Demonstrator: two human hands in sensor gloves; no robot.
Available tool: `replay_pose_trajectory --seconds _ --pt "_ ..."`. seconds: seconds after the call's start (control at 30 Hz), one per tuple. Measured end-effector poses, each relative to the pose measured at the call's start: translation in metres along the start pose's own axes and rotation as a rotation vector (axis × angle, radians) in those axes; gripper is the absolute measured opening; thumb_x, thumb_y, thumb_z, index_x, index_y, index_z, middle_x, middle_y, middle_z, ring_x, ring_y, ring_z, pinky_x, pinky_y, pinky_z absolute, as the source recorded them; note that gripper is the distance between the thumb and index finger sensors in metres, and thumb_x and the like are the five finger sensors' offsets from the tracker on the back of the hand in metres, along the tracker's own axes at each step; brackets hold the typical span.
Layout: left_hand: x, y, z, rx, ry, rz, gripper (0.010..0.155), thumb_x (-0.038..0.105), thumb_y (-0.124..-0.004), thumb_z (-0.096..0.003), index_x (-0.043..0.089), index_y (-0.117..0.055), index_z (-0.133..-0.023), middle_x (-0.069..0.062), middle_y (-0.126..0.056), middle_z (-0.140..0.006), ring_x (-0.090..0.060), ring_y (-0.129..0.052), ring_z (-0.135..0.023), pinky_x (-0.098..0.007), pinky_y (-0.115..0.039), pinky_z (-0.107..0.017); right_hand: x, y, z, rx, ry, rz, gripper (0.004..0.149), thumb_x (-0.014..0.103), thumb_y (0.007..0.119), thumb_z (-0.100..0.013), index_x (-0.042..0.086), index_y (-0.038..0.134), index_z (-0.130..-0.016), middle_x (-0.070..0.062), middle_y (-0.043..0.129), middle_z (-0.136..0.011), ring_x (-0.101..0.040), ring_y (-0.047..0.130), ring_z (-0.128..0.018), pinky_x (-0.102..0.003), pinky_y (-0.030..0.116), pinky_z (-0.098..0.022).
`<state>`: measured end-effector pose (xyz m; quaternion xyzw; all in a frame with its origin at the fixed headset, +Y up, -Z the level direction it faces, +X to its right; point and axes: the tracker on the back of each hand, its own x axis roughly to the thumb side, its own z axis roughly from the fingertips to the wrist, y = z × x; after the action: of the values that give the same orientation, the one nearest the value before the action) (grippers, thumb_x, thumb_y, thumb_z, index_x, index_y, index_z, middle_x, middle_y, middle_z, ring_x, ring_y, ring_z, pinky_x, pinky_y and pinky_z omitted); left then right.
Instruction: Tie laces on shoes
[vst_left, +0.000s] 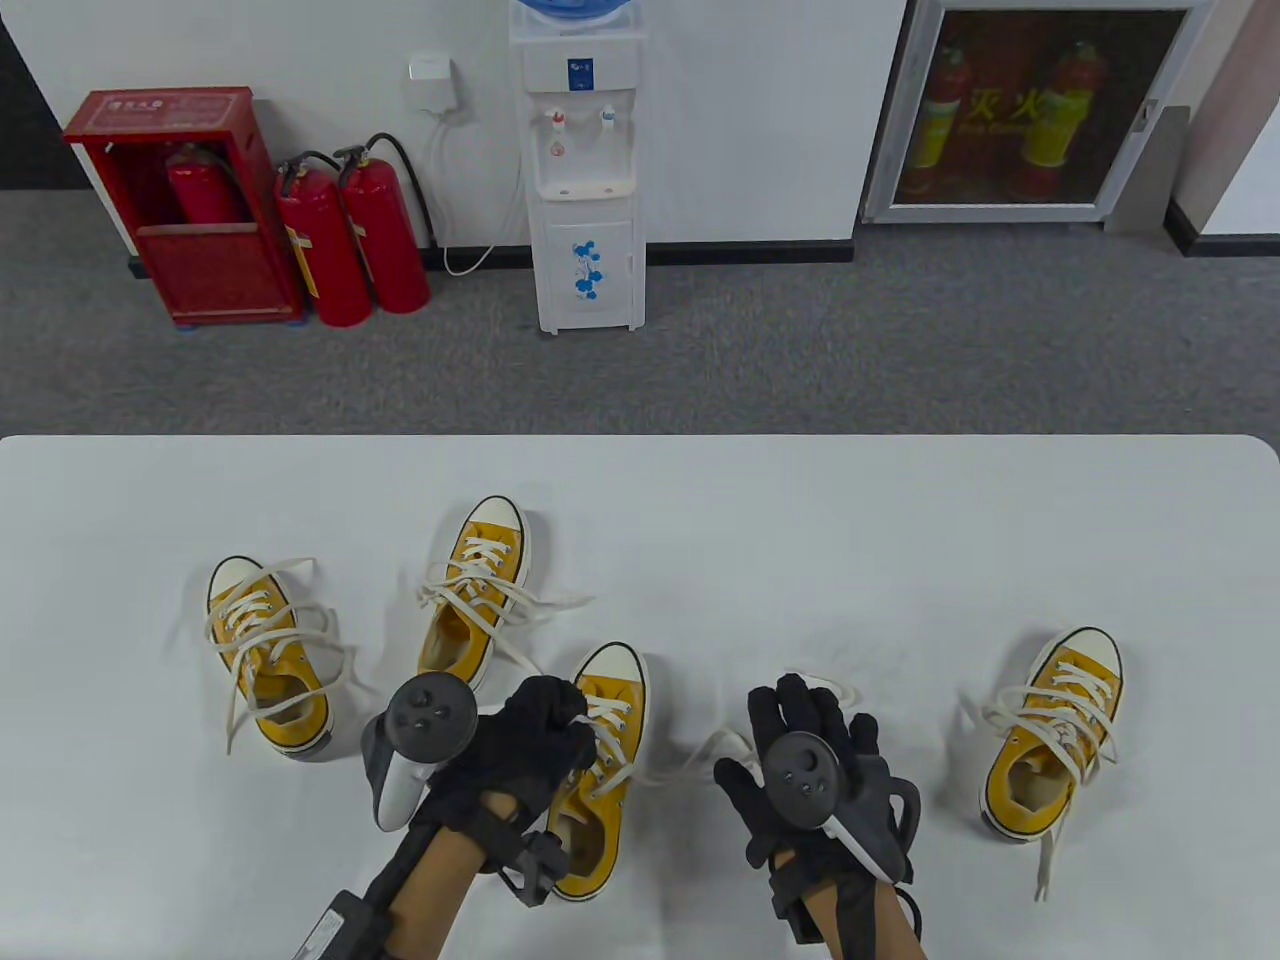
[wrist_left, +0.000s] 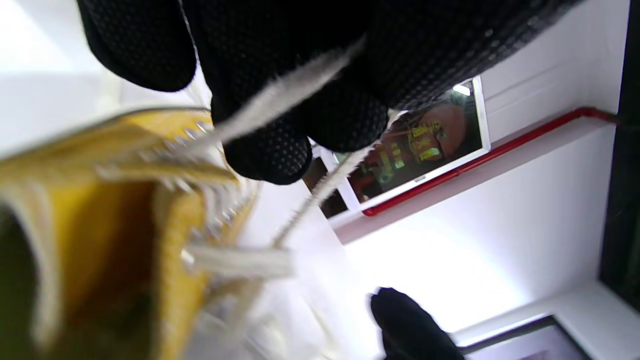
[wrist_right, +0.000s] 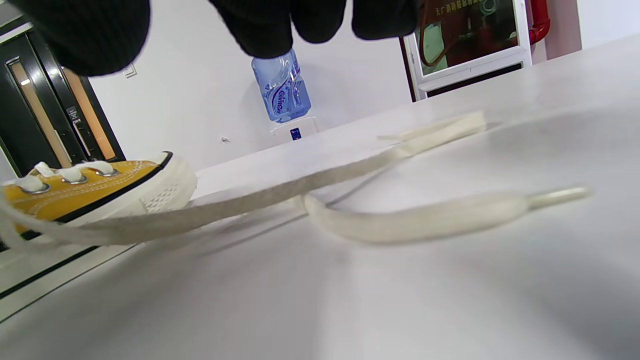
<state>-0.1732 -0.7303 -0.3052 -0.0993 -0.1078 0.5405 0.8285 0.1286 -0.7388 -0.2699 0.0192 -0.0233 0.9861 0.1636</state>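
Four yellow shoes (vst_left: 600, 760) on the table (vst_left: 900, 520) (all untied).

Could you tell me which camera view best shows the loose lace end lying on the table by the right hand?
The right wrist view: the lace end lies sharp and unobstructed. The table view shows it mostly hidden under the right hand. The left wrist view doesn't show it.

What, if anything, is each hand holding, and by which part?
The left hand grips a lace of the nearest yellow sneaker, just above its eyelets. The right hand holds nothing; its fingers hover over a loose lace.
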Motion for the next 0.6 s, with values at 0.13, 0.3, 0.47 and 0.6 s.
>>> replay_pose_trajectory --seconds 0.13,0.3,0.47,0.6 --pt "0.006 -0.005 0.000 -0.090 -0.037 0.163 0.052 0.036 -0.085 -0.0461 0.025 -0.066 -0.094 0.001 -0.095 -0.078 -0.027 -0.106 -0.071 -0.069 -0.068 -0.066 0.000 0.000 0.000 -0.004 -0.001 -0.006 0.083 0.064 0.069 -0.041 0.023 0.048 -0.110 -0.005 0.030 -0.117 -0.043 0.039 -0.110 -0.073 0.024 -0.073" --pt "0.022 -0.007 0.002 -0.148 -0.108 0.314 0.056 0.037 -0.085 -0.0468 0.027 -0.063 -0.097 0.001 -0.091 -0.083 -0.027 -0.102 -0.073 -0.069 -0.067 -0.066 -0.001 0.000 -0.001 -0.008 0.000 -0.013 0.083 0.064 0.069 -0.041 0.023 0.048 -0.110 -0.005 0.029 -0.118 -0.043 0.039 -0.111 -0.073 0.023 -0.073" --pt "0.045 0.003 0.009 -0.161 -0.211 0.477 0.055 0.037 -0.085 -0.0477 0.029 -0.062 -0.097 0.001 -0.089 -0.085 -0.027 -0.100 -0.073 -0.064 -0.071 -0.065 -0.001 0.001 -0.001 -0.014 -0.001 -0.020 0.083 0.064 0.069 -0.041 0.023 0.048 -0.110 -0.005 0.029 -0.118 -0.043 0.039 -0.111 -0.073 0.023 -0.073" --pt "0.060 0.013 0.015 -0.117 -0.281 0.550 0.054 0.036 -0.085 -0.0475 0.030 -0.062 -0.097 0.003 -0.089 -0.085 -0.026 -0.101 -0.070 -0.060 -0.075 -0.062 -0.002 0.001 -0.001 -0.015 0.000 -0.021 0.082 0.064 0.069 -0.041 0.023 0.048 -0.110 -0.005 0.029 -0.118 -0.043 0.039 -0.111 -0.073 0.023 -0.073"
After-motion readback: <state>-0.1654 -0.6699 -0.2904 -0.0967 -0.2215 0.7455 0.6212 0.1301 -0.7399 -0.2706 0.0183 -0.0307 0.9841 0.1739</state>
